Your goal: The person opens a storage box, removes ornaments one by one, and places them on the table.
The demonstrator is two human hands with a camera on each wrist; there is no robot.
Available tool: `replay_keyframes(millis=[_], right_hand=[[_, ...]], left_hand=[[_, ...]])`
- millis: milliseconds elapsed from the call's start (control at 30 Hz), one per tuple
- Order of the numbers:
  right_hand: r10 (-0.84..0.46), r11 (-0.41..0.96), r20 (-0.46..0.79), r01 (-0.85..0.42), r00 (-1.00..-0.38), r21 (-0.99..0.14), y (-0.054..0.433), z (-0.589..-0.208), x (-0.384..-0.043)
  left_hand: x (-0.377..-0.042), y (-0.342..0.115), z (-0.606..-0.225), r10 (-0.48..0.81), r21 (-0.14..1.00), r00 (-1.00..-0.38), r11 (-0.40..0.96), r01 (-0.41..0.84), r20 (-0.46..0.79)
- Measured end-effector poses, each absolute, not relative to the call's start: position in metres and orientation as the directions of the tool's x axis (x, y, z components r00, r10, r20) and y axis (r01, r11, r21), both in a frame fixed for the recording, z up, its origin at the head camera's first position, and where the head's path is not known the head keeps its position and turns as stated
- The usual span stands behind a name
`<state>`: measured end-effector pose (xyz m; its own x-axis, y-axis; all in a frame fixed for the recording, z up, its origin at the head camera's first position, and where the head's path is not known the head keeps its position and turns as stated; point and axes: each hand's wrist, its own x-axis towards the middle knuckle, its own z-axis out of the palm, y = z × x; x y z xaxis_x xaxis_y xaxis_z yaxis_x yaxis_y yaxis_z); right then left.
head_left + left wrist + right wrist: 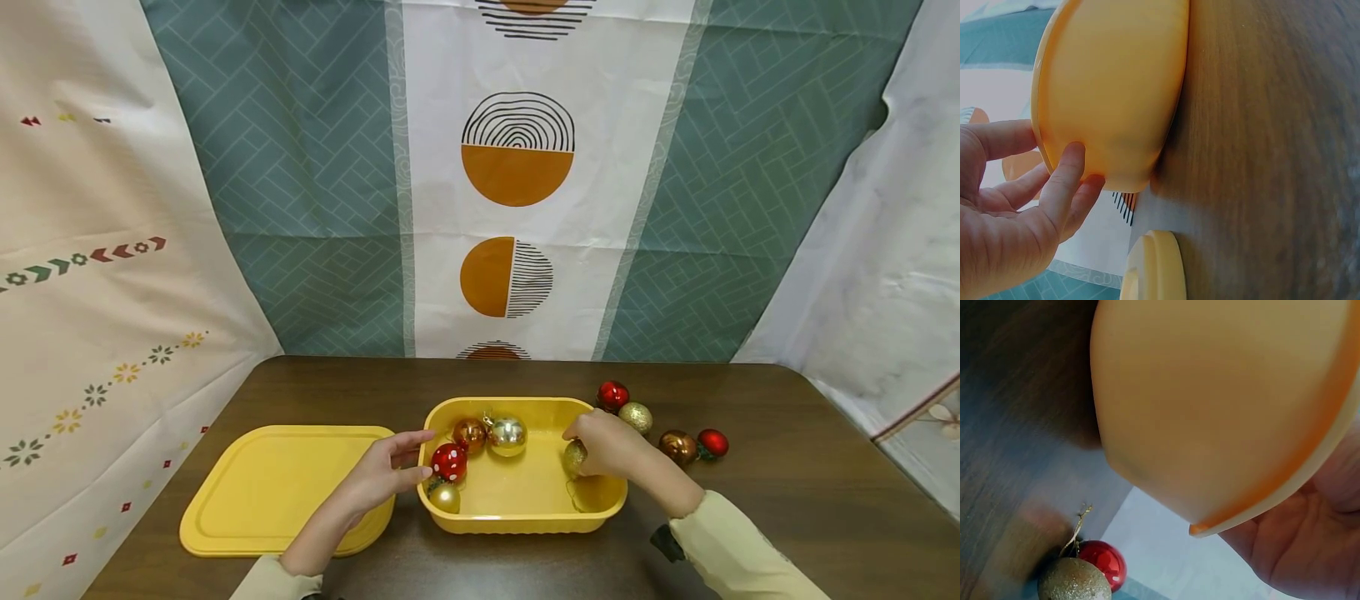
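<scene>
- Because the left hand [375, 475] rests its loosely extended fingers against the left end of the yellow box [517, 524], the box probably cannot slide easily; this hand is not clamped on it.
- At the opposite end, well apart from the left one, the right hand [611, 442] reaches over the rim and pinches a glittery gold ball [574, 460] inside the box. Its fingertips are mostly hidden; I suppose it comes from above because the wall blocks the side.
- To the left of the box, a yellow lid [285, 492] lies flat on the table [337, 383], perhaps so that the box's mouth is free.
- Inside, towards the left end, are a smooth gold ball [445, 498], a dotted red ball [449, 462], a copper ball [469, 435] and a shiny pale ball [508, 437]; being round, they likely settle against wall or neighbour.
- Outside, on the right, a brown ball [678, 447] lies near a small red ball [713, 442], seemingly convenient for the right arm.
- Somewhat farther, another glittery ball [637, 417] lies beside a glossy red ball [613, 396].
- Behind everything hangs a patterned cloth [307, 208], probably as a screen.
</scene>
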<state>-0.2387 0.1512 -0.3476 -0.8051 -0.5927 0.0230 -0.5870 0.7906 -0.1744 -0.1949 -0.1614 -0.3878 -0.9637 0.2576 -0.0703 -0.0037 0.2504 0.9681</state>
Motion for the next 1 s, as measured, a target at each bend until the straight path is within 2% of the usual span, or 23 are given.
replay_keyframes(millis=[267, 633, 1000], right_hand=[[-0.637, 0.755, 0.052, -0.636, -0.769, -0.162, 0.153, -0.349, -0.239], [-0.66, 0.697, 0.158, -0.677, -0.734, -0.234, 0.162, -0.347, -0.237], [-0.603, 0.71, 0.228, -0.644, -0.765, -0.285, 0.177, -0.333, -0.226]], left_hand=[[-0.195, -0.162, -0.387, 0.262, 0.971, -0.962, 0.239, -0.008, -0.072], [-0.194, -0.161, -0.387, 0.242, 0.968, -0.967, 0.252, -0.019, -0.082], [-0.195, -0.161, -0.388, 0.249, 0.967, -0.965, 0.253, -0.017, -0.082]])
